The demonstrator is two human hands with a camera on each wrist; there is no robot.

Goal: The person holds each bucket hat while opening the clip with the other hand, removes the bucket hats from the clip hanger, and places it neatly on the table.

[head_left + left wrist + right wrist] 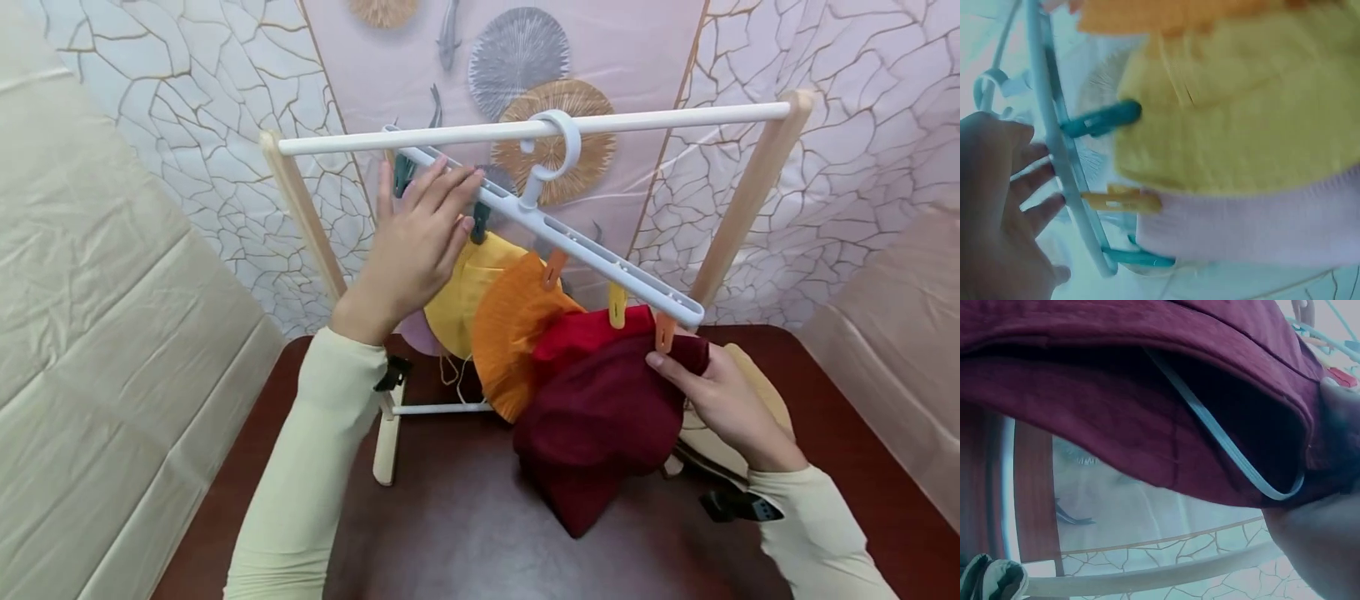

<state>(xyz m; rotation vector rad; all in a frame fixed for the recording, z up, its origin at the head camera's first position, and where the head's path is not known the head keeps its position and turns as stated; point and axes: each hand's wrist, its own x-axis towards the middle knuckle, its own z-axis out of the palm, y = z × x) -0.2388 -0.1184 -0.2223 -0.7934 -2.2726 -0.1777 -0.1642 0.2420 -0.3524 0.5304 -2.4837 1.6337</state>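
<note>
Maroon cloth [600, 417] hangs between four and five o'clock, pinched by the right hand [720, 400] near an orange clip [665, 333] on the white hanger [585, 252]. At eleven, the left hand [412, 242] touches the hanger, fingers extended, grasping nothing. Red [570, 337], orange [510, 325] and yellow pieces [453, 300] crowd the maroon's upper-left edge. Wooden posts [746, 208] stand at ten and two; dark tabletop [450, 517] spreads toward six.

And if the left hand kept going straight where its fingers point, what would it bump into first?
Probably the white hanger. The left hand looks right up against it, though I can't tell whether they're touching.
</note>
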